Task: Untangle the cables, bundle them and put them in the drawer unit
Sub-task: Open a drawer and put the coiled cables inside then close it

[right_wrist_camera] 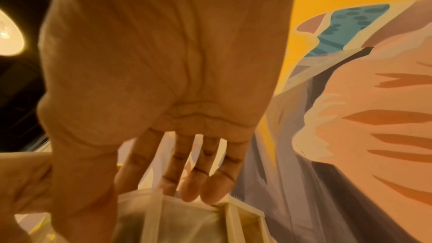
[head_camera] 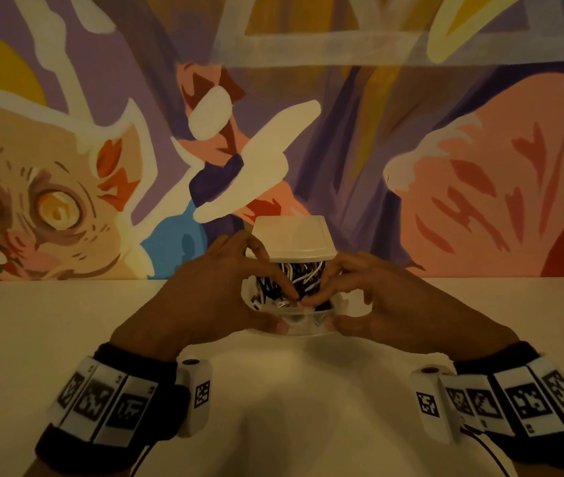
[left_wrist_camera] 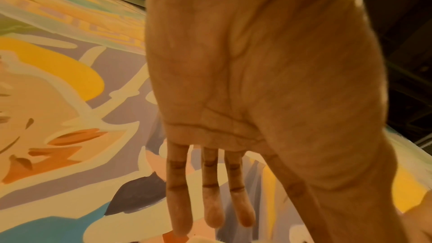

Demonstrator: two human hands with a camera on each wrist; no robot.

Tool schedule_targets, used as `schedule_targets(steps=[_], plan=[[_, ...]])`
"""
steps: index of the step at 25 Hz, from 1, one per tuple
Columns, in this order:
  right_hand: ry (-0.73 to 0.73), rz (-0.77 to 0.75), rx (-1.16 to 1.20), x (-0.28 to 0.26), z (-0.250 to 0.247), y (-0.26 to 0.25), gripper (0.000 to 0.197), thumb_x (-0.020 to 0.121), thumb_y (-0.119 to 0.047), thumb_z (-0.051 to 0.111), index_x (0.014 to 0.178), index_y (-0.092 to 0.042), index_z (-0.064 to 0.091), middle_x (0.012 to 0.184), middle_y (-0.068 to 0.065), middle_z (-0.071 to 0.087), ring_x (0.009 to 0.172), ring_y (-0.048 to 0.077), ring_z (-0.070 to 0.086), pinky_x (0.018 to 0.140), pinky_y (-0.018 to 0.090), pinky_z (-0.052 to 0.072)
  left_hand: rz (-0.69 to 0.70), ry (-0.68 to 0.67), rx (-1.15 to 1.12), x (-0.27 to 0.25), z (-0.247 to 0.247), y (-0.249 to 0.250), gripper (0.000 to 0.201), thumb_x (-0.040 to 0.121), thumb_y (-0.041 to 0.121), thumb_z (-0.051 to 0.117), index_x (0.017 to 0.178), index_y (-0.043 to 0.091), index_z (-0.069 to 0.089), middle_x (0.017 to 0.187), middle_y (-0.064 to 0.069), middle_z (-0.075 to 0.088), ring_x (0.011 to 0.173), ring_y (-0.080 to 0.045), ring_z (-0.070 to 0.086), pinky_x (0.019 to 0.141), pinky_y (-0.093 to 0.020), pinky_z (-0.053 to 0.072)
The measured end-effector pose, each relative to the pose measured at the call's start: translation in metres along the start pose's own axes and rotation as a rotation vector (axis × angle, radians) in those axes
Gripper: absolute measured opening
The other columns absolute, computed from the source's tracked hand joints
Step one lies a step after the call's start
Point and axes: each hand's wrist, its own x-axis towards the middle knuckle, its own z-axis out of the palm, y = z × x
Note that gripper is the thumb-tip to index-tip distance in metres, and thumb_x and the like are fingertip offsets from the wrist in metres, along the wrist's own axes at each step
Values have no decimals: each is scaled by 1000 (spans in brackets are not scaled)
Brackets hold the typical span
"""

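Two hands meet over an open drawer (head_camera: 291, 318) pulled out of a small white drawer unit (head_camera: 292, 235) on the pale table (head_camera: 67, 321). Black and white cables (head_camera: 294, 277) fill that drawer, directly under the fingertips. The left hand (head_camera: 215, 290) and the right hand (head_camera: 373, 294) each reach in with extended fingers, index tips pressing on the cables, thumbs touching the drawer's clear front. Both wrist views show straight, slightly spread fingers (left_wrist_camera: 177, 191). Beyond the hands stands a colourful mural (head_camera: 67, 166). Marker-covered bands (head_camera: 101, 407) wrap both wrists.
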Motion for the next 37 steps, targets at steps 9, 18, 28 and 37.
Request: schedule_targets(steps=[9,18,28,37], plan=[[1,-13,-25,4,10,-5,40,90,-30,79,125,-46,68,132,-27,43,129,4,43,99,16,39,-7,-22,-88,-2,-6,-9,73,60,74,88,121,52,55,132,29,37,116,0,49,93,-29,54],[-24,-37,-4,6,10,-4,50,92,-25,79,134,-49,64,137,-26,50,130,5,46,94,12,39,46,-66,-62,-10,-17,-32,33,70,67,86,96,51,74,120,30,51,114,4,46,86,-21,45],[-27,11,40,7,15,-8,56,90,-23,78,137,-44,56,133,-27,51,128,0,48,93,9,38,72,-6,-94,-5,-6,-24,34,76,57,90,97,42,69,107,26,63,108,3,51,84,-26,49],[-66,-22,-112,10,21,-8,54,97,-30,72,146,-46,59,142,-25,37,138,2,33,118,25,39,34,-59,-71,-3,-8,-23,33,77,59,86,108,51,78,108,29,69,111,2,57,87,-17,44]])
